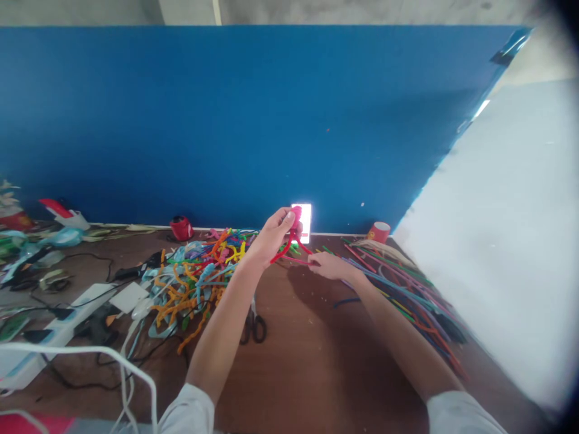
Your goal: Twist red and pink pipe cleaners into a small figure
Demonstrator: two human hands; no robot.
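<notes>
My left hand [272, 234] is raised over the back of the table, its fingers closed on a bright pink fuzzy bundle of pipe cleaner [296, 216]. Red and pink strands [283, 252] hang from it in a loose loop. Lower and to the right, my right hand [329, 265] pinches the end of a strand. Directly behind the bundle stands a brightly lit screen [306, 220], partly covered by it. Scissors [256, 325] with dark handles lie by my left forearm, which hides part of them.
Tangled coloured pipe cleaners [181, 292] spread over the left side; long straight ones [407, 295] lie at right. A white power strip [58, 334] with cables sits far left. A red cup-like container [181, 228] and red-and-white roll [379, 232] stand before the blue partition [253, 120].
</notes>
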